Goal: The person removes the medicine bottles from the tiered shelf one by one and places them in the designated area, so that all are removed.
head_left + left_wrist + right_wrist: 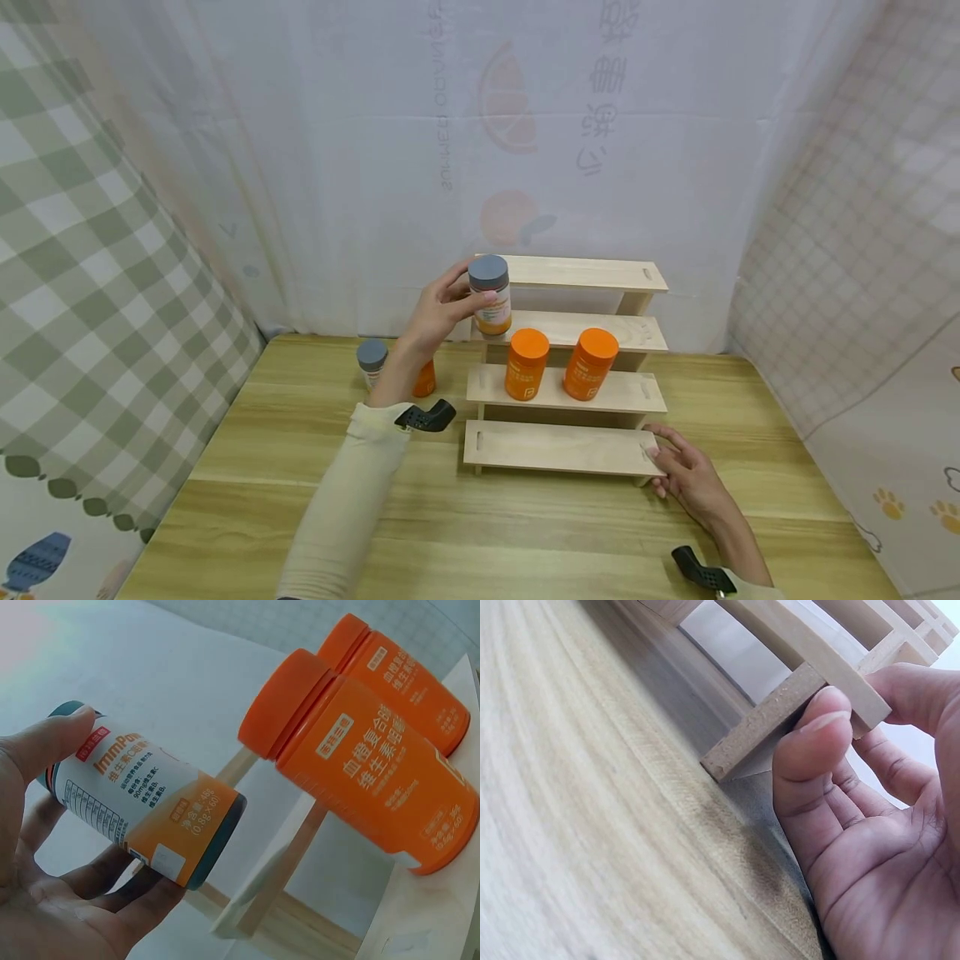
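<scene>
My left hand grips a supplement bottle with a grey lid in front of the left end of the third step. In the left wrist view the thumb presses near the lid of this bottle, and its white and orange label faces the camera. Two orange bottles, one at left and one at right, stand on the second step of a four-step wooden rack. My right hand holds the right end of the lowest step, its thumb on top and fingers curled at the edge.
Left of the rack, partly behind the left forearm, stand another grey-lidded bottle and an orange bottle. The wooden table meets a white curtain at the back, with a checked cloth on the left.
</scene>
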Demonstrator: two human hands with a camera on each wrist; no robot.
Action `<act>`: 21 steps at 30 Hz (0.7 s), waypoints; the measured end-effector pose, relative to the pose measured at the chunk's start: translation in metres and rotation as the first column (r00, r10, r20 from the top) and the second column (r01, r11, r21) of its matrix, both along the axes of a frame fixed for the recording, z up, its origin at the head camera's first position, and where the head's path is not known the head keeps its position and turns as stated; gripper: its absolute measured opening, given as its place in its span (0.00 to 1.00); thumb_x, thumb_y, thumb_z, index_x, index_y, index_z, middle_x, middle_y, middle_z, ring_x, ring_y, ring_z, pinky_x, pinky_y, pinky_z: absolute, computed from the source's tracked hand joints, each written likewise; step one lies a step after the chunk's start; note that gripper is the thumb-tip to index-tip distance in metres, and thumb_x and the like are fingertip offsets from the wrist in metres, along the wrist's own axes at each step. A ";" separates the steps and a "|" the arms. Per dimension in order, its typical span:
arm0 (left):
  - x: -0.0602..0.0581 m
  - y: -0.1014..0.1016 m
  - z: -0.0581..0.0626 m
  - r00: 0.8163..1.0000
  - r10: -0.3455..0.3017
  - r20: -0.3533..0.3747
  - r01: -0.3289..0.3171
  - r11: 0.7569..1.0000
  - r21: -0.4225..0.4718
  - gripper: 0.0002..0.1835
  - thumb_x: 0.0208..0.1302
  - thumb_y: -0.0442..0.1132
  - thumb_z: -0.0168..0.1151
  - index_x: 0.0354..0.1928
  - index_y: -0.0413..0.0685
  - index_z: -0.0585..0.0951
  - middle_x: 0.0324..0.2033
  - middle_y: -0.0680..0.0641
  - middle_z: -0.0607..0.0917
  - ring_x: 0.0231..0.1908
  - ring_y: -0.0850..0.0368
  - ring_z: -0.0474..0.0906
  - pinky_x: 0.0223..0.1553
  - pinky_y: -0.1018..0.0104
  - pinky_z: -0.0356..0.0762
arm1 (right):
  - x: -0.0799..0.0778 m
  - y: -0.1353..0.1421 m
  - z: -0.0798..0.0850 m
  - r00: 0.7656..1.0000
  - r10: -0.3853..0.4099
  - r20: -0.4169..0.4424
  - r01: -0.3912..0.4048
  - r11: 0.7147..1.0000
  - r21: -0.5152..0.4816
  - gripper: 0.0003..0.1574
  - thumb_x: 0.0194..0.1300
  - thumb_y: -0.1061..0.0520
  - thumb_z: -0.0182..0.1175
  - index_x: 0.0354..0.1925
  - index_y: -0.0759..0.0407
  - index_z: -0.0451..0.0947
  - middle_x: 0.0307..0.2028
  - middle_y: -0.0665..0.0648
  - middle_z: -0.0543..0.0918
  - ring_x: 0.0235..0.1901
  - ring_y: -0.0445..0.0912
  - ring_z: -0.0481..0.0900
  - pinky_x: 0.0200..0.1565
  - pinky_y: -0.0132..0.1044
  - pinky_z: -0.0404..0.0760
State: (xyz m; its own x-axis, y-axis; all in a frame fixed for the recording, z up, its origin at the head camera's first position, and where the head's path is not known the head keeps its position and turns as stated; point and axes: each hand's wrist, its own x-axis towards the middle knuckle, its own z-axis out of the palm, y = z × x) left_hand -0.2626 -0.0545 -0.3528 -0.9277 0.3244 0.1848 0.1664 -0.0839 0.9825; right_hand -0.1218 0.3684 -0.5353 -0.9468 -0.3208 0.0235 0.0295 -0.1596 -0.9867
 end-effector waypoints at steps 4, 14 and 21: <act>0.004 -0.009 -0.002 1.000 0.008 -0.019 -0.008 1.000 0.027 0.34 0.71 0.36 0.65 0.76 0.65 0.68 0.67 0.42 0.78 0.64 0.47 0.75 0.71 0.46 0.70 | 0.000 0.000 0.000 1.000 0.009 -0.005 -0.009 1.000 -0.001 0.24 0.81 0.65 0.46 0.70 0.54 0.63 0.48 0.47 0.86 0.32 0.37 0.82 0.28 0.26 0.83; 0.019 -0.033 -0.011 0.997 0.067 -0.024 -0.067 0.997 0.032 0.34 0.71 0.35 0.65 0.76 0.62 0.68 0.67 0.40 0.78 0.61 0.49 0.76 0.71 0.44 0.68 | -0.001 0.000 -0.001 1.000 0.013 -0.004 -0.013 1.000 -0.015 0.23 0.81 0.65 0.46 0.68 0.49 0.66 0.49 0.47 0.86 0.32 0.37 0.82 0.28 0.26 0.83; 0.028 -0.043 -0.020 0.996 0.080 -0.039 -0.079 0.996 0.029 0.34 0.71 0.33 0.64 0.76 0.58 0.68 0.67 0.39 0.78 0.60 0.52 0.77 0.70 0.45 0.69 | 0.001 -0.002 -0.001 1.000 0.006 0.001 -0.006 1.000 -0.011 0.23 0.81 0.64 0.46 0.67 0.45 0.68 0.49 0.46 0.86 0.32 0.37 0.82 0.28 0.26 0.83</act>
State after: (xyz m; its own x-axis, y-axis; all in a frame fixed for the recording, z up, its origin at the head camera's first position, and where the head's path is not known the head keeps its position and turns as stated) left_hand -0.2345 -0.0973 -0.3728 -0.9420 0.2441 0.2302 0.2129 -0.0955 0.9724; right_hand -0.1211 0.3668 -0.5359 -0.9450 -0.3259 0.0256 0.0320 -0.1702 -0.9849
